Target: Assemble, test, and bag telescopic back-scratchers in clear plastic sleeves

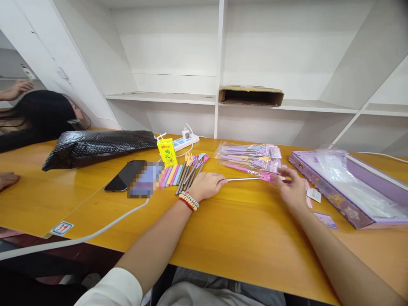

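A back scratcher (243, 179) with a slim metal rod and a pink hand-shaped head stretches between my two hands, just above or on the table. My left hand (206, 187) is closed around the left end of the rod. At the other end, the fingers of my right hand (292, 189) pinch the pink head. Left of my left hand lie several loose metal rods (182, 178) with yellow, pink and blue hand-shaped heads. Beside them is a row of coloured handles (171, 176). Beyond my hands, back scratchers in clear plastic bags (247, 160) are stacked.
At right stands an open purple box (338, 203) with clear plastic inside, small cards (325, 220) near it. To the left are a phone (119, 178), yellow drink carton (167, 152), power strip (187, 142), black bubble-wrap package (102, 146) and white cable (111, 225). Another person sits far left.
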`<state>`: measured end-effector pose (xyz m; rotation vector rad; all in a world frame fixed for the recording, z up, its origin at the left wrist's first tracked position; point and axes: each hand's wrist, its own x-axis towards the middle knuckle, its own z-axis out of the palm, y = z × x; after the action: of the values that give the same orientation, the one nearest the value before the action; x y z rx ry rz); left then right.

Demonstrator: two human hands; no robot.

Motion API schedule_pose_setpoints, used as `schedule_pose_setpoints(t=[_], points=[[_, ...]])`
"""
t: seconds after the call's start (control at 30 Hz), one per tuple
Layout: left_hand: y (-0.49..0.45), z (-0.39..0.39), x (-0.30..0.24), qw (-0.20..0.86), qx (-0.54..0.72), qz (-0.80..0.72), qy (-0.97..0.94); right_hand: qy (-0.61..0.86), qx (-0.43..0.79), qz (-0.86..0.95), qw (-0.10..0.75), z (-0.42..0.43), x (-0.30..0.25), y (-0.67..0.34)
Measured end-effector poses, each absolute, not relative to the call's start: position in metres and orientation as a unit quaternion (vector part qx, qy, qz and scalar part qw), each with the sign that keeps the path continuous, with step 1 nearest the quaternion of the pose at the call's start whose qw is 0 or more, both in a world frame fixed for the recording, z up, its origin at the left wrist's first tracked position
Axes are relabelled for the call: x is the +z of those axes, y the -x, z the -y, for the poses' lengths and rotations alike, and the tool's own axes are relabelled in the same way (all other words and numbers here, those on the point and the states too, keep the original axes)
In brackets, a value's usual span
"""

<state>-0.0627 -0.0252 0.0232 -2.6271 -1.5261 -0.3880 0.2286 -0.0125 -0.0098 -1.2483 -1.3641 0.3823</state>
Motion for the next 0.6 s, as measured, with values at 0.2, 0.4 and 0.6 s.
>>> schedule_pose_setpoints(t=[0.2, 0.4, 0.6], points=[[0.047, 0.035, 0.024, 0.058, -0.1, 0.489, 0.864, 0.429, -0.07, 0.83, 0.349, 0.027, -0.005, -0.206], [0.032, 0.042, 0.022, 0.054, -0.097, 0.48, 0.87, 0.467, -0.05, 0.858, 0.207, 0.032, -0.005, -0.194], [0.034, 0.04, 0.022, 0.029, -0.118, 0.473, 0.872, 0.493, 0.009, 0.851, 0.179, 0.033, -0.002, -0.2]])
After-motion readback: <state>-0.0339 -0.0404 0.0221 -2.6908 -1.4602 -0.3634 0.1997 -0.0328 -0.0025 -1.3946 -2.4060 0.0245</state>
